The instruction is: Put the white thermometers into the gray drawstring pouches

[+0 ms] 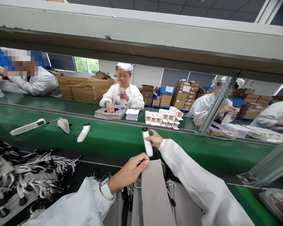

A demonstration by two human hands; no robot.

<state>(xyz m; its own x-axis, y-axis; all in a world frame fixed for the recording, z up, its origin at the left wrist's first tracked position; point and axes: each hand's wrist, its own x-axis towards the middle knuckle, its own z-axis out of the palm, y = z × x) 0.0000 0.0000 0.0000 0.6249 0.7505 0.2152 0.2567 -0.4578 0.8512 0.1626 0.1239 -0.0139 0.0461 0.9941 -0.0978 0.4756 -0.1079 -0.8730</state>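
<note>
My right hand (156, 138) is closed around a white handheld device (147, 143) with a dark end, held upright and slightly tilted over the green belt. Just below it, my left hand (133, 169) pinches the top edge of a long grey fabric pouch (155, 191). The lower end of the device is close to the pouch's top; whether they touch I cannot tell. More grey pouches (187, 205) with cords lie underneath. On the belt to the left rests a similar white device (83, 132), beside a crumpled grey pouch (63, 125) and a longer white device with a small display (28, 127).
A green conveyor belt (113, 138) runs across in front of me. Heaped pouches with black cord stoppers (25, 179) fill the left side. Across the belt, co-workers sit near open white boxes (163, 117). A metal post (214, 113) and an overhead shelf (141, 28) bound the space.
</note>
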